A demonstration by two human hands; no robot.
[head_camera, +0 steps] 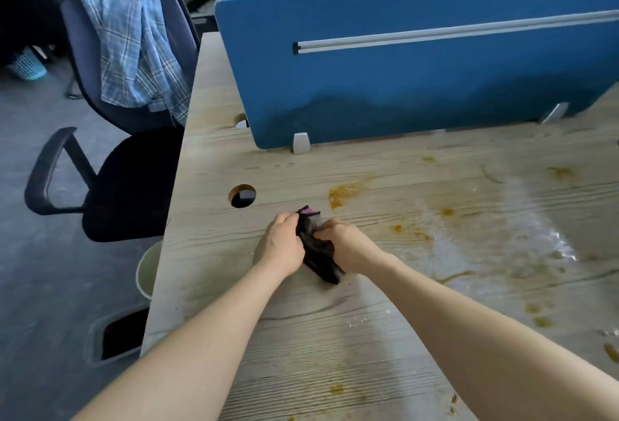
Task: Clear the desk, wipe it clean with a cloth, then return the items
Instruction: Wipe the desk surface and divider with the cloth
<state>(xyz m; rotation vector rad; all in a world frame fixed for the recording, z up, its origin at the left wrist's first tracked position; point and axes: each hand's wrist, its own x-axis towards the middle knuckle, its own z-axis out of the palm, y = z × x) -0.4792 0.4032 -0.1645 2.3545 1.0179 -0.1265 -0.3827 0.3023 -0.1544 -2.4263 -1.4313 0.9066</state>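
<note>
A dark cloth (318,249) with a pink corner lies bunched on the wooden desk (301,337), left of centre. My left hand (281,243) grips its left side and my right hand (345,246) pinches its right side, so both hands hold the cloth between them. Orange-brown stains (341,194) are spread across the desk to the right of the cloth, and a wet, shiny streak (536,236) runs over the right part.
A blue partition (418,69) stands along the desk's far edge. A round cable hole (242,195) sits just left of the hands. Left of the desk are an office chair (110,186) with a plaid shirt (134,45) and a pale bin (149,270).
</note>
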